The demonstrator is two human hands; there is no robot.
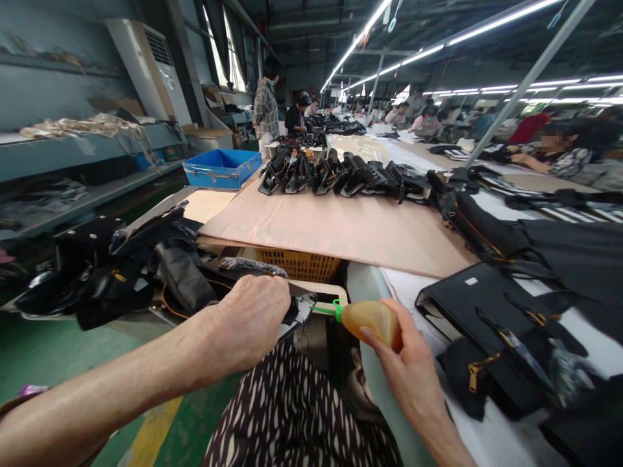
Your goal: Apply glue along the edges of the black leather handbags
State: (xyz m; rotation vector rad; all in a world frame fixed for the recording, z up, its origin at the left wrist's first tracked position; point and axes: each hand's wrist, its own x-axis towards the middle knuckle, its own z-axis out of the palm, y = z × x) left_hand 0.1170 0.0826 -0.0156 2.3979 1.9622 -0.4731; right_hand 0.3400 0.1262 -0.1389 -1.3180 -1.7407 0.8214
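Observation:
My right hand is wrapped round an amber squeeze bottle with a green cap and thin green nozzle. The bottle lies nearly level, its nozzle pointing left at the end of a black bag part with a pale, shiny edge. Whether the tip touches that edge I cannot tell. My left hand is closed on the black bag part, its fingers mostly hidden behind the back of the hand. Just beyond it lies a plastic-wrapped handle. Black bags are heaped left of my left hand.
A brown board covers the table ahead, with a row of black bag pieces along its far side. Under it sits a yellow basket. A blue bin stands back left. More black bags lie at right. Several people are farther off.

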